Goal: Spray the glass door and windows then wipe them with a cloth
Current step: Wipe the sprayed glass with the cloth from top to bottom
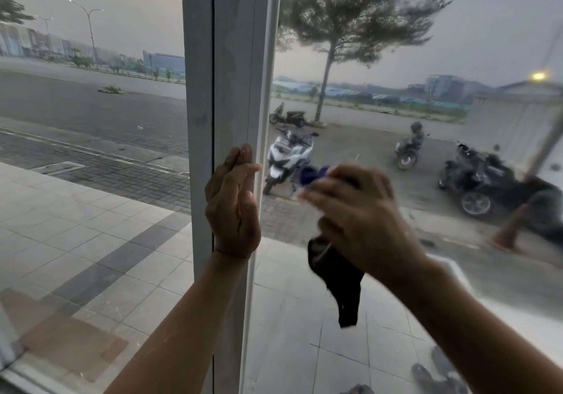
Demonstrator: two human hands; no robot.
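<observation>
1. The left forearm (182, 317) rises from the bottom edge towards the middle. The right forearm (472, 317) comes in from the lower right corner, angled up and to the left.
2. The left hand (233, 204) stands upright with its fingers straight and pressed together. It lies flat against the right edge of the white frame post (231, 58), fingertips pointing up.
3. The right hand (359, 210) is blurred. Its fingers curl round a dark cloth (338, 284), which hangs limp below the palm in front of the right pane (441, 43).
4. A blue-purple thing (313, 174) shows past the right fingertips – too blurred to identify.
5. The post runs top to bottom between the left pane (91, 104) and the right pane. The right hand is near the post, a narrow strip of glass apart from the left hand.
6. Above and to the right of the right hand the glass stretches wide and unbroken – a tree (359, 12) and a white scooter (286, 156) show through it.
</observation>
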